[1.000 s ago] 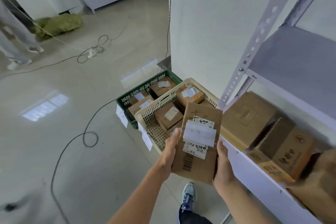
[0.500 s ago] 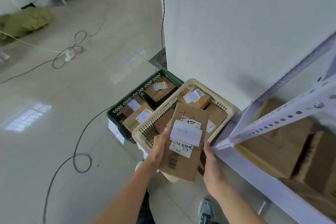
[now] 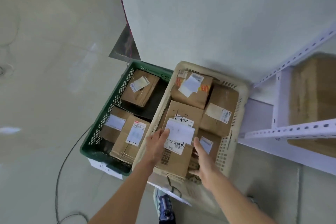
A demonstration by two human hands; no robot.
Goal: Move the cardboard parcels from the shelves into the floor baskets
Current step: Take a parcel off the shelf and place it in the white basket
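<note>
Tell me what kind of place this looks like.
Probably a parcel sorting or storage room: labelled cardboard parcels lie in a beige basket and a green basket on the floor, beside white metal shelving.

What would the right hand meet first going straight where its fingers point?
The right hand touches the carried parcel; beyond that, probably the orange-taped parcel farther in the basket, though depth is unclear.
</note>
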